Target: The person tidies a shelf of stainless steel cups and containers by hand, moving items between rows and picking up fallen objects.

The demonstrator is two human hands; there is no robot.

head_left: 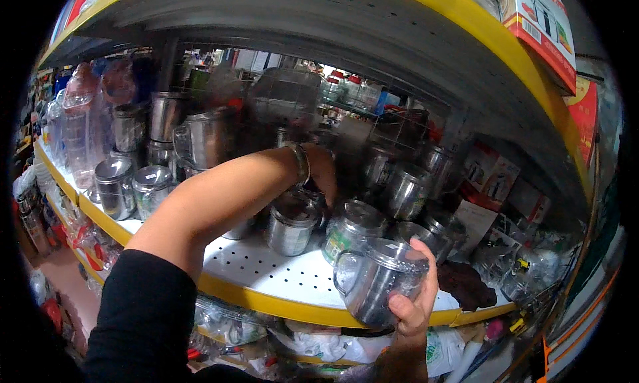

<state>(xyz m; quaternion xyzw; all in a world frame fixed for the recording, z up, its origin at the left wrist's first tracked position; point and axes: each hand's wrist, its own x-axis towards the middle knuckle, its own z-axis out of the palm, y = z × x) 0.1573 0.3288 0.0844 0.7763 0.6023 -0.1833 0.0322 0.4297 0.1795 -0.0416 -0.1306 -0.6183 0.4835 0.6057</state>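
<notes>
Now, starting at nine o'clock, I see steel canisters (115, 187) with clear lids standing on the white shelf (279, 270), plastic jars (80, 130) behind them. My left hand (324, 170) reaches deep toward twelve o'clock among the stacked pots (206, 137); I cannot tell how its fingers sit, since blur and the pots hide them. Toward five o'clock my right hand (413, 303) grips a steel mug (373, 283) with a clear lid, thumb pressed on its near side, fingers curled round its far side, handle pointing left, just off the shelf edge.
</notes>
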